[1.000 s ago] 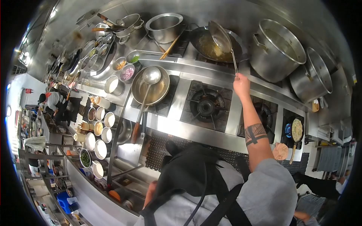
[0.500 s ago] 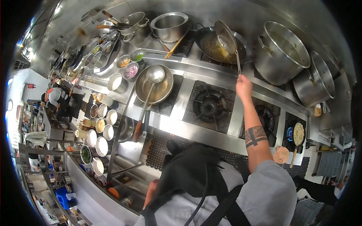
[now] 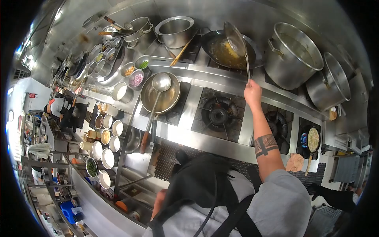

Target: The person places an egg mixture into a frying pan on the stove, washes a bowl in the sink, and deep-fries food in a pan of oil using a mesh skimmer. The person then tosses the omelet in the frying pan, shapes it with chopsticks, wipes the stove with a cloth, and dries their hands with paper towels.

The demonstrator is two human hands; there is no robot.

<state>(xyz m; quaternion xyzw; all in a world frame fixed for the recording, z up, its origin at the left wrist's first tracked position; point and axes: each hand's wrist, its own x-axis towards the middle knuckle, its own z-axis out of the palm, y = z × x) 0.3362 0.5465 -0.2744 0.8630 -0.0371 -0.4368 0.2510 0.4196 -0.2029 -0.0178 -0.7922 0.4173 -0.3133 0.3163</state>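
Metal, likely stiff and head-heavy, that strainer (image 3: 235, 40) wants holding by its handle (image 3: 248, 67), which the right grip (image 3: 252, 92) encloses, left grip hidden.

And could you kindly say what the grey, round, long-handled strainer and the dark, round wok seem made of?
The grey, round, long-handled strainer is probably steel, given its handle's metallic sheen; any mesh is too fine to confirm.
The dark, round wok is possibly iron or carbon steel, being blackish.
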